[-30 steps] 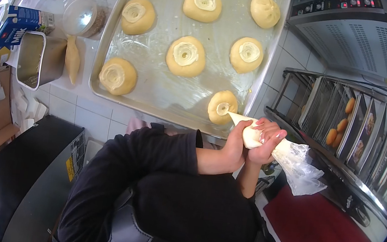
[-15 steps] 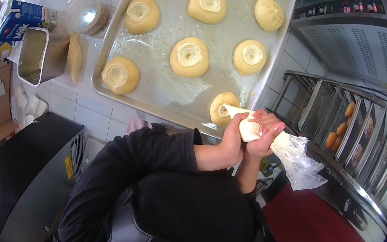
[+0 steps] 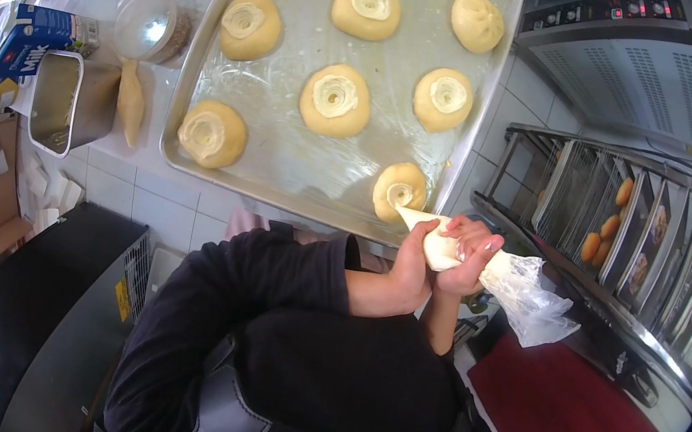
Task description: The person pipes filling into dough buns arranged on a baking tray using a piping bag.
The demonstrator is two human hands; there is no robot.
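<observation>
Left hand [image 3: 411,271]: you grip the piping bag [image 3: 523,292], right of centre.
Right hand [image 3: 471,258]: you clasp it too.
Bag tip [image 3: 405,214]: at the lowest bun [image 3: 396,177] on your tray [image 3: 266,121].

Bright light; sheen on tray [image 3: 271,130], glare spot on round container [image 3: 148,27]; fisheye curving, black corners.

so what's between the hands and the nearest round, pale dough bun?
The tapered front of a pale, filled plastic piping bag, tip at the bun; head view.
</observation>
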